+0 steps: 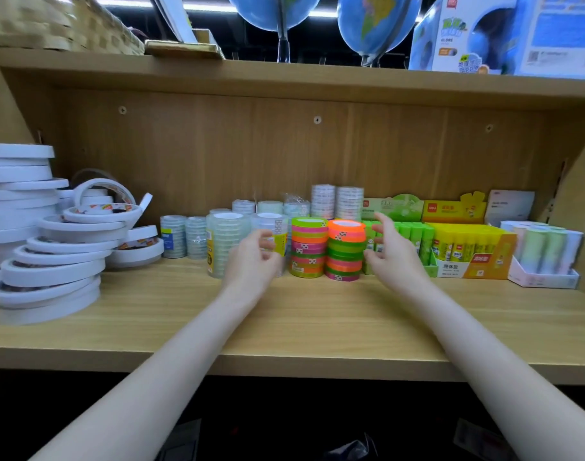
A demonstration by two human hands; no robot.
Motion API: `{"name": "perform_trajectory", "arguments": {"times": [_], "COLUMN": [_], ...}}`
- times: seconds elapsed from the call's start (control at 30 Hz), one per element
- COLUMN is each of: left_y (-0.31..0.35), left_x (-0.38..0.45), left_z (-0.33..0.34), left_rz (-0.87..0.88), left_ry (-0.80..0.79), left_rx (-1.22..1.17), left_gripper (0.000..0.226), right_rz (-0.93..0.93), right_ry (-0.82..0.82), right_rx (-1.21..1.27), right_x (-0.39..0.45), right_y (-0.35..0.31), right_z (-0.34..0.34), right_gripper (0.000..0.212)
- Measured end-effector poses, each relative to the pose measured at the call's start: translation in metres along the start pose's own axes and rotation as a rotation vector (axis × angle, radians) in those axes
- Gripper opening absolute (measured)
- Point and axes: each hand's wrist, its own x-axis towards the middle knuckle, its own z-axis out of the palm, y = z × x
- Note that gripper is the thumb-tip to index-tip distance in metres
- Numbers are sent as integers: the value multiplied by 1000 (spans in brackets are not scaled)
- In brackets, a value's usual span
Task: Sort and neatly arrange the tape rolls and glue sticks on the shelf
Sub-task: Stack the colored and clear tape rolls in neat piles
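Shelf (317,314): neon tape stacks (327,249) being squared; left hand (254,261), right hand (389,251) loosely spread, empty. Next: press stacks together.

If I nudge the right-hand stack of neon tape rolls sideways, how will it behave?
The right neon tape stack is tall and narrow, its top orange roll sitting slightly off-centre, so it probably shears or topples. The rolls look small, likely light. Freed rolls may roll along the shelf.

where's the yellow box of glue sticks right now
In the head view, the yellow box of glue sticks stands on the shelf's right side, between the green glue sticks and the pastel rolls display.
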Motion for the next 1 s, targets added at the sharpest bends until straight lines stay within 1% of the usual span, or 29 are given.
{"name": "perform_trajectory", "arguments": {"times": [0.07,0.1,0.17,0.23,0.3,0.43,0.63,0.83,0.93,1.0], "left_y": [-16,-24,-35,-35,-31,-27,-30,-35,-39,-38], "left_x": [5,7,12,15,18,21,21,19,17,14], "left_z": [-22,-32,-45,-46,-41,-32,-30,-29,-33,-34], "left_rz": [-6,-16,-56,-130,-189,-201,-183,-134,-125,-119], "left_ry": [162,225,272,220,164,179,189,174,143,125], "left_rx": [-30,-6,62,57,-12,-51,-49,-48,-84,-77], "left_gripper": [31,31,37,48,57,61,65,69,72,74], "right_rz": [31,48,103,169,215,259,245,221,242,259], "right_ry": [18,27,73,135,194,265,269,268,244,202], "right_rx": [47,56,87,138,164,200,216,170,212,231], "right_x": [1,3,8,13,16,19,22,22,21,17], "right_y": [-2,-3,-8,-15,-19,-18,-11,-9,-11,-14], "right_z": [1,3,7,13,19,25,25,26,25,24], "right_gripper": [61,57,51,52,50,44,43,46,52,62]}}
